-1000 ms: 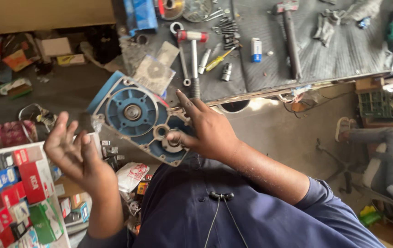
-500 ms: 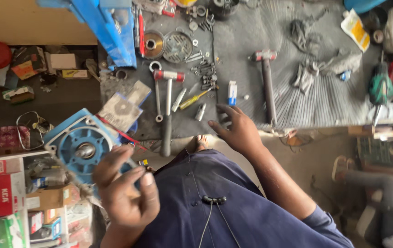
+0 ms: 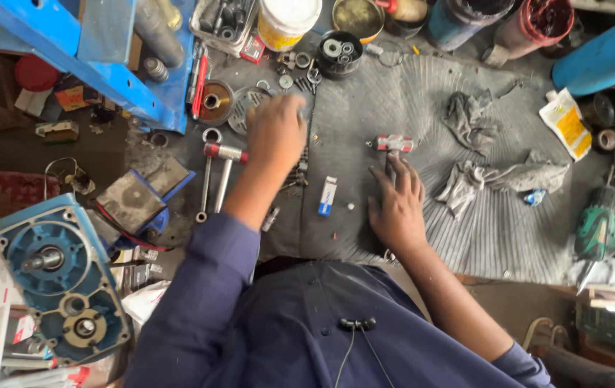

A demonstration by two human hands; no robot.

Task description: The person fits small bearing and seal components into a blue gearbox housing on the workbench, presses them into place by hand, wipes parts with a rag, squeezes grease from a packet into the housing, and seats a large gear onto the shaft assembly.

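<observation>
Left hand (image 3: pixel 276 133) reaching far, arm extended in blue sleeve, fingers curled downward — blurred, grip state unclear. Right hand (image 3: pixel 395 205) nearer, palm down, fingers spread and pointing far, forearm bare, sleeve bunched at elbow — hands well apart.

Left hand (image 3: pixel 275 133) reaches over the bench mat (image 3: pixel 408 93), above small parts near a disc (image 3: pixel 248 108). Right hand (image 3: pixel 395 208) lies flat on the mat, on a hammer (image 3: pixel 392 146). A small tube (image 3: pixel 327 195) lies between the hands. Second hammer (image 3: pixel 222 172) and wrench (image 3: pixel 207 176) lie left of the left arm. Rags (image 3: pixel 494 179) lie right of the right hand; a drill (image 3: pixel 598 226) lies further right. Gear housing (image 3: pixel 59 276) sits off the bench, far left.
</observation>
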